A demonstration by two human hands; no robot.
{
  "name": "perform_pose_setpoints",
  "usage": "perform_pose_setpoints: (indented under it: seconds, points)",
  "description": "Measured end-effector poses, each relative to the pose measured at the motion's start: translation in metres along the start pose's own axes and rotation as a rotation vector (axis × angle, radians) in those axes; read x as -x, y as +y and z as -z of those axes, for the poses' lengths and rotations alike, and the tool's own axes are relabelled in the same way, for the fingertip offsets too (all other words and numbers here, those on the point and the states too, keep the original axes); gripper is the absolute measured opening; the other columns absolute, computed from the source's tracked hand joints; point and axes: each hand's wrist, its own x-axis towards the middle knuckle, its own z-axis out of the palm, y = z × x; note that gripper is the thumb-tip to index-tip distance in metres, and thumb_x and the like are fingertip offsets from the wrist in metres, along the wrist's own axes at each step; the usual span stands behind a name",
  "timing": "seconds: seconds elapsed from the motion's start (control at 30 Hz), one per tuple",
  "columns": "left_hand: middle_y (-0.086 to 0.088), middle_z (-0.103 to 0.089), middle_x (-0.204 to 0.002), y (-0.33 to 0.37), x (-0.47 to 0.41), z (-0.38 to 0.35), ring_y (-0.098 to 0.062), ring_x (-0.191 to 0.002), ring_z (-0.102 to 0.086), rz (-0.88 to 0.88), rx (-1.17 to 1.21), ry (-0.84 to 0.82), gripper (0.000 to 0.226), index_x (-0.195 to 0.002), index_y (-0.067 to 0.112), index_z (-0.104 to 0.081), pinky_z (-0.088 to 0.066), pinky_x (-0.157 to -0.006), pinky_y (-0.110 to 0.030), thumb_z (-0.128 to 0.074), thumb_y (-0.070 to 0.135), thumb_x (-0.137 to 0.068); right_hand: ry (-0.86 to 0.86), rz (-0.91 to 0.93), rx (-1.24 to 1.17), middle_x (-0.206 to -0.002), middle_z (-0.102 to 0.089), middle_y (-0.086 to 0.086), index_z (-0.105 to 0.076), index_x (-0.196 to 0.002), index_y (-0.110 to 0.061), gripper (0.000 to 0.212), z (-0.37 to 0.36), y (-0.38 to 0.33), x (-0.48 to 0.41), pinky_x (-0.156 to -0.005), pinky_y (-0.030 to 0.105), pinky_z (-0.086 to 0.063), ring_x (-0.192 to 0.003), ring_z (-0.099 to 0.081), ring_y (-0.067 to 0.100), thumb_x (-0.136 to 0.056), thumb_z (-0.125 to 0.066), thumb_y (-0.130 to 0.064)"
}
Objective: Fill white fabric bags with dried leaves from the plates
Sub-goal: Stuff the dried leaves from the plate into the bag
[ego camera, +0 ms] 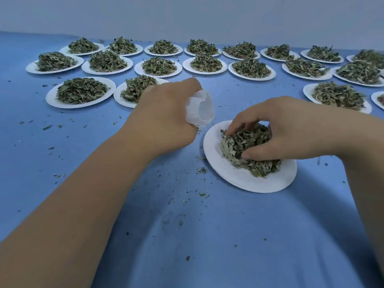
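My left hand (166,115) grips a small white fabric bag (200,110) just above the blue cloth, its open mouth turned to the right. A white paper plate (232,175) lies in front of me, right of centre, with a heap of dried green leaves (247,150) on it. My right hand (291,127) is over that heap, fingers and thumb curled round a clump of the leaves. The bag hangs a short way left of and above the plate's near-left rim.
Several more white plates heaped with dried leaves, such as one at the left (80,92) and one at the right (336,96), stand in rows across the back. Leaf crumbs (201,170) are scattered over the blue tablecloth (187,235). A pale wall runs behind.
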Motion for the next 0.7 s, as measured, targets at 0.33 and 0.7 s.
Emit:
perform_pose_setpoints:
  seconds: [0.33, 0.7]
  points:
    - [0.011, -0.044, -0.069, 0.013, -0.004, -0.004, -0.026, -0.069, -0.044, -0.056, -0.201, -0.007, 0.023, -0.091, 0.026, -0.045, -0.039, -0.078, -0.039, -0.055, 0.027, -0.071, 0.184, 0.047, -0.083, -0.099, -0.062, -0.036, -0.068, -0.105, -0.058, 0.033, -0.01, 0.013, -0.001, -0.068, 0.006, -0.043, -0.093, -0.051, -0.024, -0.077, -0.079, -0.045]
    - [0.006, -0.046, -0.072, 0.025, -0.006, -0.011, -0.026, -0.071, -0.046, -0.037, -0.225, -0.05, 0.023, -0.093, 0.02, -0.051, -0.036, -0.078, -0.039, -0.064, 0.022, -0.073, 0.407, 0.108, -0.213, -0.092, -0.062, -0.042, -0.058, -0.091, -0.058, 0.03, -0.012, -0.004, 0.002, -0.074, -0.006, -0.034, -0.087, -0.052, -0.026, -0.087, -0.076, -0.035]
